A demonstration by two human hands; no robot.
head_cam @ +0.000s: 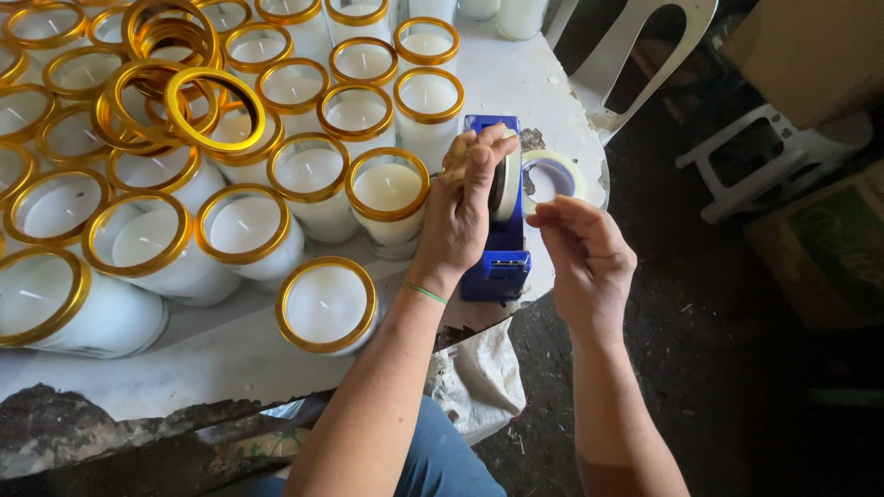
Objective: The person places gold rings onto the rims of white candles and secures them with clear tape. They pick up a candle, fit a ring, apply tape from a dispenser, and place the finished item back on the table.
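A blue tape dispenser (497,262) stands at the right edge of a white table (212,354). My left hand (465,207) rests on the dispenser's tape roll (505,187), fingers curled over its top. My right hand (582,256) hovers just right of the dispenser with thumb and forefinger pinched together, perhaps on a thin strip of clear tape; I cannot tell for sure. A second roll of tape (552,175) lies flat on the table behind my right hand.
Several white candles in glass jars with gold rims (327,304) fill the table's left and middle. Loose gold rings (175,92) are piled on jars at the back left. White plastic chairs (645,55) and cardboard boxes (810,55) stand on the dark floor at right.
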